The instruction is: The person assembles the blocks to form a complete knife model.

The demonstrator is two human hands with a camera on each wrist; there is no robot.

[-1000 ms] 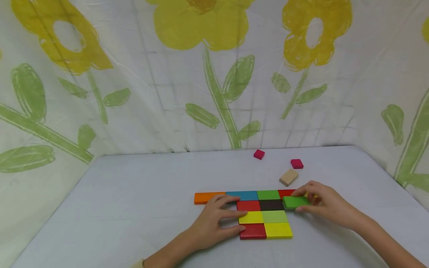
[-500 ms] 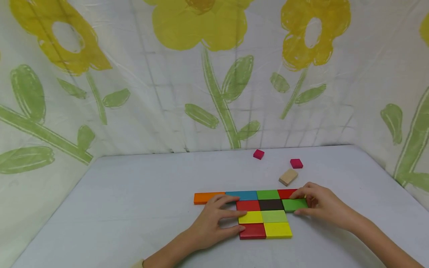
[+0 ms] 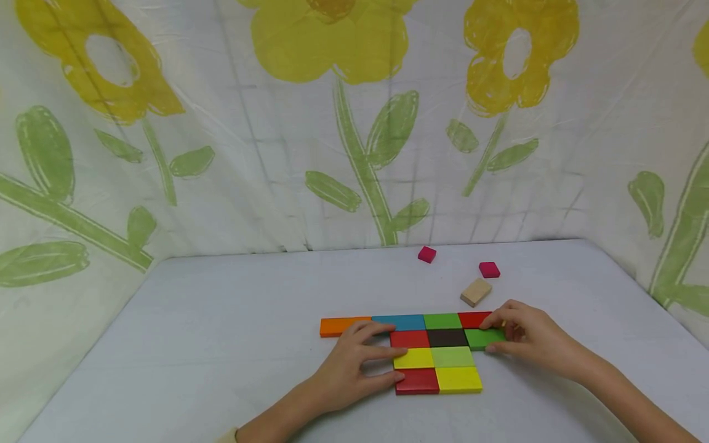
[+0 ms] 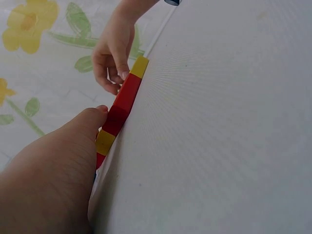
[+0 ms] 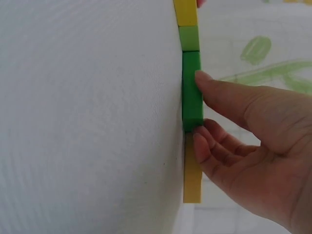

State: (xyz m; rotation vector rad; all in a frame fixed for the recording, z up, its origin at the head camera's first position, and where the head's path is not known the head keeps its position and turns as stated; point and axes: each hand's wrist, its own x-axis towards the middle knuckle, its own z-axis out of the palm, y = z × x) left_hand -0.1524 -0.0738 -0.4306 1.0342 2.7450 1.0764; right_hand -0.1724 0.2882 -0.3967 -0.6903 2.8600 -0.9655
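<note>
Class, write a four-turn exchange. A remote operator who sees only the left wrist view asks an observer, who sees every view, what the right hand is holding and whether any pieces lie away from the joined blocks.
Operator: I can see the right hand, but not what it is holding. What is it?
Observer: A green block, with the thumb on its near side.
Operator: Do any pieces lie away from the joined blocks?
Observer: Yes, the head view shows a wooden block and two small pink blocks farther back on the table.
</note>
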